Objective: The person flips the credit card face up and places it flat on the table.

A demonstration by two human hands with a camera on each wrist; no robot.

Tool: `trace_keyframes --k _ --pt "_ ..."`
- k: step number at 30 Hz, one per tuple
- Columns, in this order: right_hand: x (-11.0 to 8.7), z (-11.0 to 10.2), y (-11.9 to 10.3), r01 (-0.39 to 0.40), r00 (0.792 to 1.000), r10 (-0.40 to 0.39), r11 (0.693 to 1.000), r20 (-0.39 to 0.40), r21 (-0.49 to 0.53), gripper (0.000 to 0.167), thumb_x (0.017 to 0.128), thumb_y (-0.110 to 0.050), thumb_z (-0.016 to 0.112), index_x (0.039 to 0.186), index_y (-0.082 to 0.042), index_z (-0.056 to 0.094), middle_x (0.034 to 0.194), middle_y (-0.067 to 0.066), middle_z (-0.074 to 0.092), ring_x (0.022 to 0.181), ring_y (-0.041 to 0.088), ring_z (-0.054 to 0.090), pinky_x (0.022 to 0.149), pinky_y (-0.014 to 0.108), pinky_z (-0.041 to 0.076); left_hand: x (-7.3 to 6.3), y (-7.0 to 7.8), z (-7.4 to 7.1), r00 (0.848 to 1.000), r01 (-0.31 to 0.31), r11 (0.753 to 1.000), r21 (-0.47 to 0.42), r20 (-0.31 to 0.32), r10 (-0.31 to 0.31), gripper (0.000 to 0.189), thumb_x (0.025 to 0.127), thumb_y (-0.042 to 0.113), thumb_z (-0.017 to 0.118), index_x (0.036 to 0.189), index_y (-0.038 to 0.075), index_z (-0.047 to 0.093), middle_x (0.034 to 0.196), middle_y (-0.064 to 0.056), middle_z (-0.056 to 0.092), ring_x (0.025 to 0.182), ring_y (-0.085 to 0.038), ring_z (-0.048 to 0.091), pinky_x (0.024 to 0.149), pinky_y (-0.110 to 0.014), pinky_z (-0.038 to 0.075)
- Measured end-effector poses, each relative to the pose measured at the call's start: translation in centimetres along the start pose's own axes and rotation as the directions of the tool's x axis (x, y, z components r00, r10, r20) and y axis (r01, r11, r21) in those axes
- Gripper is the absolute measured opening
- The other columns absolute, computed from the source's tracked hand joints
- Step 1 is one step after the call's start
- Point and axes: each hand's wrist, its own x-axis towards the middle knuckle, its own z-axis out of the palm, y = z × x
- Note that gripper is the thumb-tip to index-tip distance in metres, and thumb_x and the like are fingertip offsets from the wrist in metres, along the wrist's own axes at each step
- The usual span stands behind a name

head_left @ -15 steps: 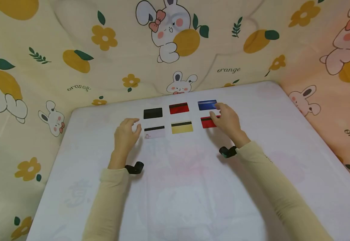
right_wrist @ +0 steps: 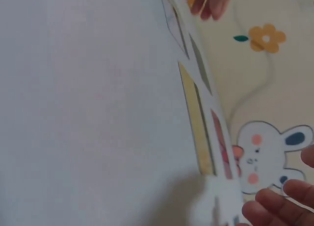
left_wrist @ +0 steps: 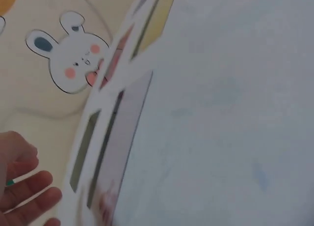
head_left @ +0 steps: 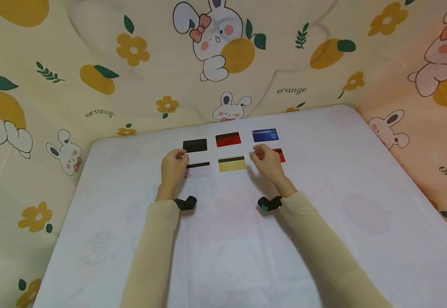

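Note:
Bank-style cards lie flat in two rows of three. The back row has a black card (head_left: 195,145), a red card (head_left: 228,139) and a blue card (head_left: 265,135). In front of them are a pale pink card (head_left: 199,171), a gold card (head_left: 231,164) and a second red card (head_left: 280,155). My left hand (head_left: 172,170), fingers loosely bent, overlaps the left end of the pale card in the head view. Over the front red card, covering its left part, is my right hand (head_left: 270,164). Both wrist views show relaxed, spread fingers (left_wrist: 29,196) with nothing held.
The cards lie on a white-covered table (head_left: 223,248), near its back edge. Behind it hangs a patterned cloth (head_left: 262,94) with rabbits and oranges. Small black wrist cameras (head_left: 186,203) are strapped at the beige sleeves.
Both hands have moved inward. The right came left and nearer, uncovering the blue card; the left went right, over the pale card's edge. The cards have not moved.

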Motion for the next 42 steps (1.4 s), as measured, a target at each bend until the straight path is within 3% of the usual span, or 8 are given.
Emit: trace_keyframes --k 9,16,20,23,32,36,39,42 --pt "1.9 3.2 0.1 -0.032 0.996 0.019 0.988 0.090 0.150 0.030 0.089 -0.017 0.065 0.112 0.003 0.064 0.107 0.024 0.069 0.094 0.031 0.065 0.073 0.016 0.047 2.5 -3.1 -0.7 0.996 0.032 0.989 -0.143 0.083 -0.020 0.037 0.087 0.015 0.069 0.119 -0.003 0.062 0.118 -0.023 0.065 0.109 -0.034 0.059 0.098 -0.042 0.047" --pt "4.8 5.9 -1.2 -0.012 0.983 -0.018 0.986 0.183 0.164 0.035 0.086 -0.021 0.072 0.111 0.002 0.064 0.103 0.020 0.069 0.088 0.022 0.061 0.070 0.016 0.045 4.2 -4.3 -0.7 0.988 0.033 0.981 -0.193 0.152 -0.003 0.044 0.085 0.017 0.072 0.123 -0.001 0.061 0.120 -0.024 0.063 0.111 -0.033 0.055 0.100 -0.040 0.044" --pt "6.2 7.6 -2.4 0.018 0.974 -0.045 0.992 0.223 0.121 0.037 0.085 -0.022 0.073 0.112 0.001 0.063 0.102 0.018 0.069 0.089 0.023 0.060 0.074 0.020 0.047 4.6 -4.4 -0.5 0.975 0.098 0.981 -0.165 0.212 -0.061 0.046 0.086 0.018 0.072 0.127 0.003 0.059 0.127 -0.020 0.060 0.119 -0.030 0.050 0.108 -0.041 0.040" --pt "7.2 8.8 -2.9 0.008 0.968 -0.028 0.997 0.249 0.083 0.037 0.084 -0.022 0.074 0.114 -0.001 0.063 0.101 0.016 0.069 0.086 0.020 0.060 0.073 0.020 0.048 4.8 -4.3 -0.5 0.969 0.106 0.986 -0.131 0.237 -0.073 0.048 0.086 0.018 0.071 0.130 0.004 0.057 0.131 -0.019 0.057 0.124 -0.031 0.048 0.112 -0.043 0.038" --pt "9.0 11.3 -3.2 -0.030 0.947 0.022 0.999 0.321 0.020 0.045 0.085 -0.021 0.073 0.125 -0.006 0.060 0.085 0.006 0.061 0.063 0.010 0.050 0.057 0.016 0.041 5.1 -4.8 0.1 0.975 0.080 0.997 -0.005 0.206 -0.077 0.052 0.085 0.025 0.072 0.132 0.010 0.057 0.122 -0.014 0.057 0.116 -0.029 0.048 0.109 -0.045 0.032" --pt "9.3 11.7 -3.6 -0.017 0.939 0.051 0.994 0.340 -0.104 0.050 0.086 -0.025 0.071 0.132 -0.013 0.057 0.088 0.007 0.062 0.074 0.016 0.054 0.064 0.023 0.042 5.5 -5.1 0.2 0.976 0.016 0.999 0.052 0.215 -0.027 0.054 0.086 0.026 0.072 0.134 0.009 0.056 0.114 -0.016 0.057 0.107 -0.029 0.048 0.102 -0.049 0.028" --pt "9.6 11.7 -3.8 0.006 0.932 0.070 0.978 0.355 -0.207 0.056 0.086 -0.029 0.070 0.138 -0.017 0.053 0.112 0.010 0.067 0.100 0.023 0.061 0.084 0.032 0.049 6.0 -5.4 0.1 0.969 -0.035 0.997 0.069 0.247 0.017 0.058 0.085 0.031 0.072 0.136 0.011 0.054 0.106 -0.015 0.055 0.103 -0.030 0.047 0.096 -0.051 0.028" --pt "10.1 11.4 -4.1 0.006 0.924 0.100 0.961 0.368 -0.275 0.061 0.087 -0.031 0.069 0.142 -0.020 0.048 0.140 0.008 0.057 0.128 0.027 0.052 0.105 0.041 0.045 6.7 -5.8 0.3 0.961 -0.083 0.992 0.096 0.270 0.054 0.063 0.083 0.045 0.071 0.138 0.018 0.053 0.099 -0.009 0.052 0.099 -0.027 0.045 0.089 -0.049 0.029"
